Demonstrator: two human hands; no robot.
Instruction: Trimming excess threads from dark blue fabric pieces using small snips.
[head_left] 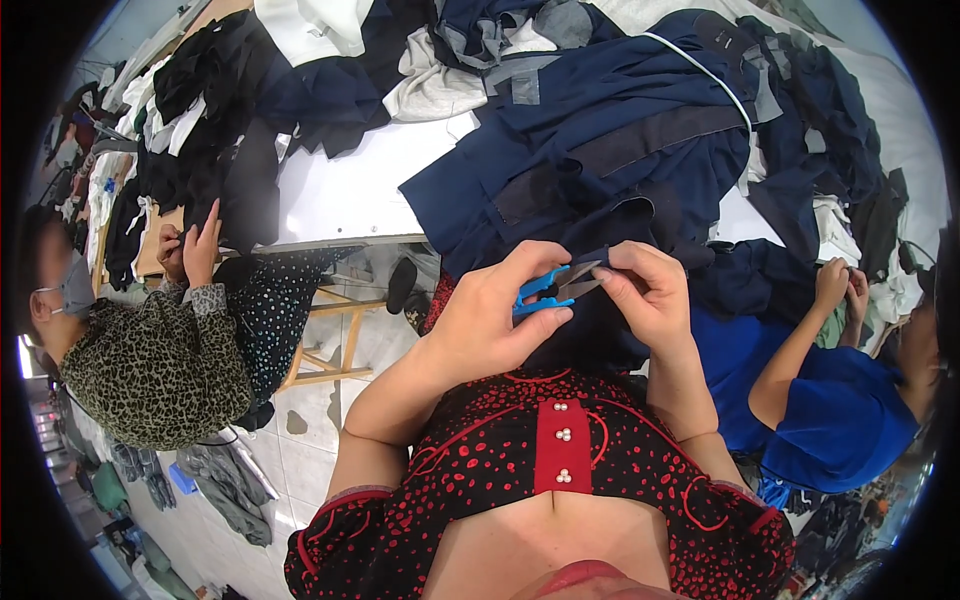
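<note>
My left hand [500, 310] is closed around a pair of thread snips [527, 292] with blue handles. Their metal blades stand apart and point toward my right hand [650, 292]. That hand pinches an edge of a navy garment [600, 140] between thumb and fingers, right by the blade tips. The garment spreads over the table beyond my hands and hangs down toward my lap. It has darker panels and a white cord lying over its far right part. Any thread at the blades is too small to make out.
Piles of dark and white cloth [435, 80] cover much of the white table [345, 195]. A person in a leopard-print top [160, 370] sits at the left, near a wooden stool [335, 335]. Another person in a blue top [835, 420] handles cloth at the right.
</note>
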